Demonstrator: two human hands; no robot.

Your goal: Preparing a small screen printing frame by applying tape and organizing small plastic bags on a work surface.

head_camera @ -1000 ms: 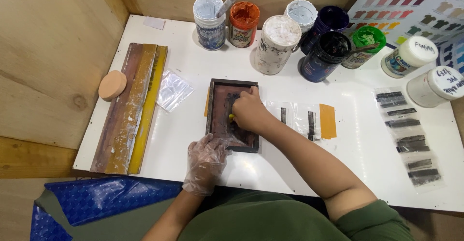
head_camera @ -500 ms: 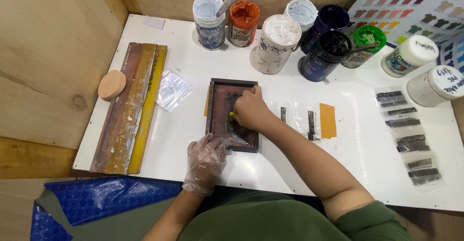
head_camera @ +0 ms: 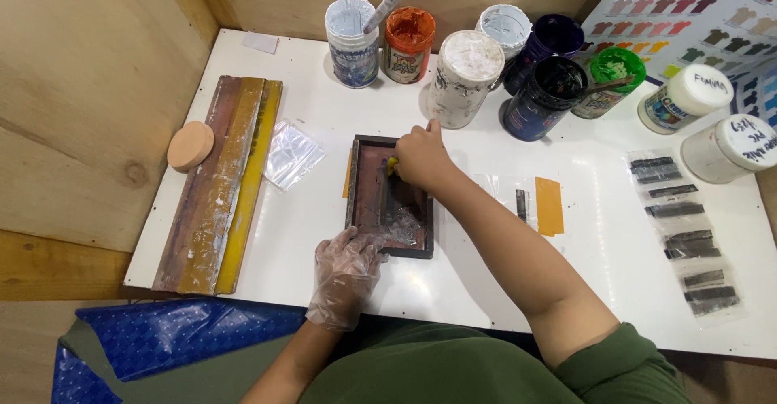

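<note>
A white surface (head_camera: 267,218) sits in a wooden corner, with paint jars (head_camera: 461,76) along the back. A small dark frame (head_camera: 360,202) lies in the middle, its long side pointing away from the person. The left hand (head_camera: 346,270), in a clear glove, rests on the near left corner, fingers spread flat on it. The right hand (head_camera: 421,157) is at the far end, fingers closed around a small yellow tool (head_camera: 392,163) that touches the screen. So the rest of the frame stretches from the right hand back toward the person. Long wooden boards (head_camera: 218,181) lie well off to the left.
</note>
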